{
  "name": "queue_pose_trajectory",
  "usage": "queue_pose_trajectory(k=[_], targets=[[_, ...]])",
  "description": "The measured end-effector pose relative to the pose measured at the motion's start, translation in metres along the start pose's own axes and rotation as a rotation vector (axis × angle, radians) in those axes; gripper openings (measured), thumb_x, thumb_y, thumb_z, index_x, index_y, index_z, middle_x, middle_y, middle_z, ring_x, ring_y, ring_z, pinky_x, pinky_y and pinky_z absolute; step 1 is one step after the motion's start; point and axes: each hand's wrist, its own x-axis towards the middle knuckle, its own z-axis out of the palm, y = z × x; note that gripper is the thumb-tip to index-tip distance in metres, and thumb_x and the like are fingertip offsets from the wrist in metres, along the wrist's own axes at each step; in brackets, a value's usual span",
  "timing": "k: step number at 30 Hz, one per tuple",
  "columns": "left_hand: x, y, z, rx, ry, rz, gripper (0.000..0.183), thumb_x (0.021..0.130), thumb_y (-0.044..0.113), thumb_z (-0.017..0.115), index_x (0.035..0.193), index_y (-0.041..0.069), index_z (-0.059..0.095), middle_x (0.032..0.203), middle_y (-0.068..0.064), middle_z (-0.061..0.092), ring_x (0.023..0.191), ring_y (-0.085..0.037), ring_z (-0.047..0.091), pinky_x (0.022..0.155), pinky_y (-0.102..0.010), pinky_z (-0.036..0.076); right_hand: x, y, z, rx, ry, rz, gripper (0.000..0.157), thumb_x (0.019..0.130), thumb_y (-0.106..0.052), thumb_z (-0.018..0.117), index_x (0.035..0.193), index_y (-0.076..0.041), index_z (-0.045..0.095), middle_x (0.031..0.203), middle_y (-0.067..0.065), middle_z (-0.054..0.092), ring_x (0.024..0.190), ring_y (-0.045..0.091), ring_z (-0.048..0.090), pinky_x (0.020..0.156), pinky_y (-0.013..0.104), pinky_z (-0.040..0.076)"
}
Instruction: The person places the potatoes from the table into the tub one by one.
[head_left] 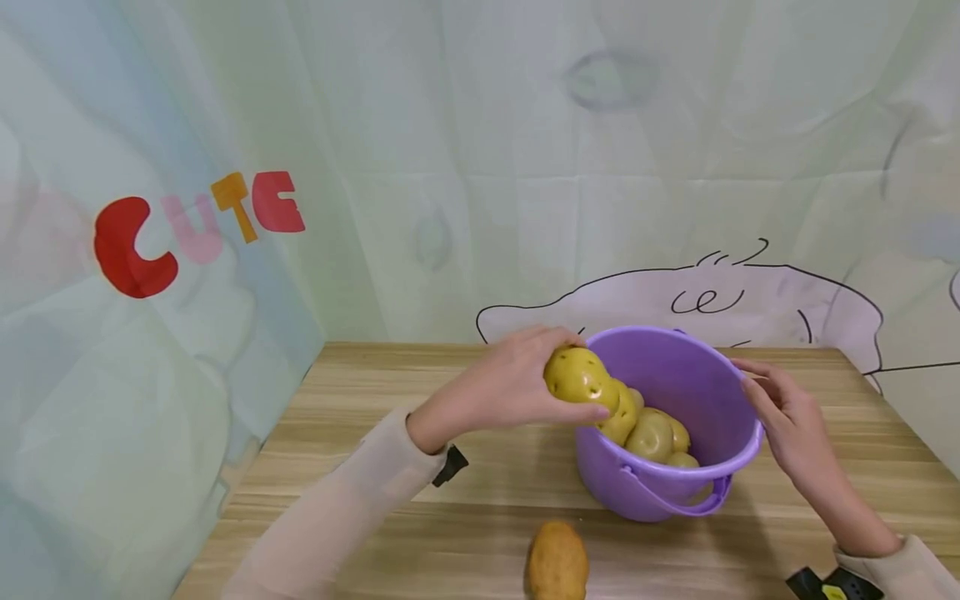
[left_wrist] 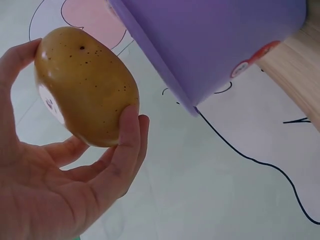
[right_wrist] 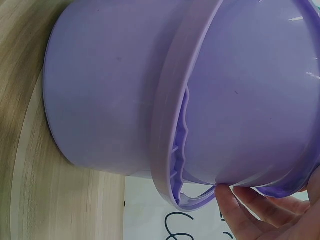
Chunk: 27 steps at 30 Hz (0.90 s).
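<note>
My left hand (head_left: 517, 379) grips a shiny yellow potato (head_left: 576, 375) at the left rim of a purple bucket (head_left: 667, 492). Thumb and fingers curl round the potato (left_wrist: 87, 85), which shows dark specks and a white sticker in the left wrist view. Inside the bucket lie several more potatoes (head_left: 651, 437), partly hidden behind its front wall. With fairly straight fingers, my right hand (head_left: 791, 425) touches the bucket's right side just under the rim. In the right wrist view, fingertips (right_wrist: 224, 192) rest against the outer wall near the handle (right_wrist: 167, 115).
A browner potato (head_left: 557, 562) lies on the wooden table (head_left: 360, 500) in front of the bucket, at the frame's bottom edge. Behind the table hangs a pale printed cloth (head_left: 450, 167). The bucket's handle hangs down at its front.
</note>
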Motion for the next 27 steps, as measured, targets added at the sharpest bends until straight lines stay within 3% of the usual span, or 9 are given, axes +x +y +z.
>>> queue_pose_trajectory(k=[6,10,13,16,22,24,27], targets=[[0.010,0.011,0.004,0.006,-0.017,0.035,0.066,0.076,0.062,0.075,0.124,0.020,0.058,0.109,0.010,0.053,0.096,-0.009,0.051,0.067,-0.023,0.052,0.001,-0.001,-0.001,-0.001,0.001,0.005,0.034,0.105,-0.014,0.050,0.132,0.004,0.057,0.098,-0.022,0.062,0.085,-0.008,0.059,0.068,0.011,0.048],[0.017,0.015,0.009,0.023,-0.020,0.054,0.064,0.077,0.060,0.077,0.123,0.019,0.059,0.109,0.008,0.053,0.095,-0.009,0.051,0.067,-0.020,0.051,0.001,-0.002,0.000,-0.013,-0.004,0.009,0.035,0.105,-0.014,0.049,0.133,0.005,0.056,0.104,0.009,0.071,0.085,-0.009,0.058,0.068,0.011,0.047],[0.020,0.018,0.012,0.031,-0.033,0.053,0.064,0.077,0.059,0.077,0.124,0.018,0.059,0.111,0.006,0.053,0.096,-0.009,0.050,0.068,-0.020,0.050,0.001,-0.002,0.001,-0.021,-0.005,0.007,0.035,0.105,-0.014,0.048,0.133,0.005,0.056,0.109,0.031,0.065,0.085,-0.009,0.058,0.067,0.011,0.047],[0.023,0.020,0.014,0.027,-0.050,0.043,0.065,0.077,0.059,0.077,0.125,0.019,0.058,0.112,0.005,0.052,0.097,-0.009,0.049,0.069,-0.020,0.050,0.001,-0.002,0.001,-0.018,-0.001,0.004,0.034,0.105,-0.014,0.049,0.133,0.005,0.056,0.107,0.028,0.066,0.085,-0.008,0.059,0.067,0.011,0.047],[0.028,0.021,0.020,0.032,-0.064,0.045,0.067,0.077,0.059,0.077,0.127,0.019,0.058,0.113,0.003,0.052,0.095,-0.010,0.050,0.068,-0.019,0.049,0.001,-0.002,-0.001,-0.002,0.000,0.010,0.035,0.105,-0.015,0.050,0.133,0.005,0.057,0.101,-0.013,0.065,0.086,-0.008,0.059,0.068,0.011,0.047],[0.030,0.021,0.022,0.031,-0.070,0.042,0.068,0.077,0.059,0.078,0.128,0.018,0.058,0.114,0.002,0.051,0.095,-0.011,0.050,0.068,-0.019,0.049,0.001,-0.002,-0.001,-0.004,-0.001,0.011,0.035,0.105,-0.015,0.050,0.133,0.005,0.057,0.101,-0.009,0.067,0.086,-0.009,0.059,0.068,0.011,0.047],[0.031,0.022,0.026,0.024,-0.081,0.037,0.070,0.077,0.059,0.078,0.129,0.018,0.058,0.114,0.001,0.051,0.094,-0.011,0.051,0.068,-0.018,0.050,0.000,-0.002,-0.001,-0.014,-0.004,0.012,0.035,0.105,-0.015,0.049,0.133,0.005,0.056,0.104,0.014,0.070,0.085,-0.009,0.059,0.067,0.011,0.047]])
